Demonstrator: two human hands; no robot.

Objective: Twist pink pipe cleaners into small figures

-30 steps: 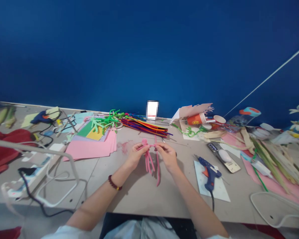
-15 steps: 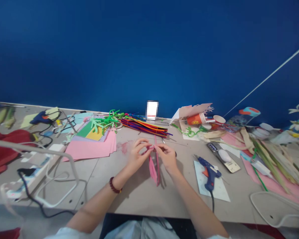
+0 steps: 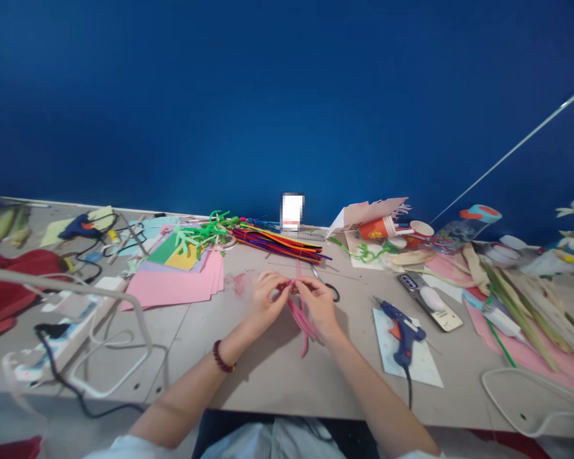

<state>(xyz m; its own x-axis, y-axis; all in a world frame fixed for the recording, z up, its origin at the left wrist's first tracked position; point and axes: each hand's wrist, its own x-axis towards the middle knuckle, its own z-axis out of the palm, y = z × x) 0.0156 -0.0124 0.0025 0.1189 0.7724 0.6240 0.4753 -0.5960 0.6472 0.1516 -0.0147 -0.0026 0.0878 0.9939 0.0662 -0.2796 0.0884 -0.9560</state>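
Both of my hands meet over the middle of the grey table (image 3: 268, 370). My left hand (image 3: 264, 302) and my right hand (image 3: 318, 305) pinch the top of a bundle of pink pipe cleaners (image 3: 302, 320), fingers closed on it. The loose pink ends hang down between my hands toward me. My left wrist wears a dark red bead bracelet (image 3: 221, 358). A pair of black-handled scissors (image 3: 329, 289) lies just behind my right hand.
A blue glue gun (image 3: 400, 327) rests on white paper to the right, a phone (image 3: 428, 298) beyond it. Coloured pipe cleaners (image 3: 277, 242) and stacked coloured paper (image 3: 179, 275) lie behind. A power strip with cables (image 3: 62, 331) sits on the left, paper cups (image 3: 387, 227) and clutter on the right.
The spread pink loops have been gathered into a tight bundle. My hands have closed in on each other at its top, and the loose ends now slant to the right.
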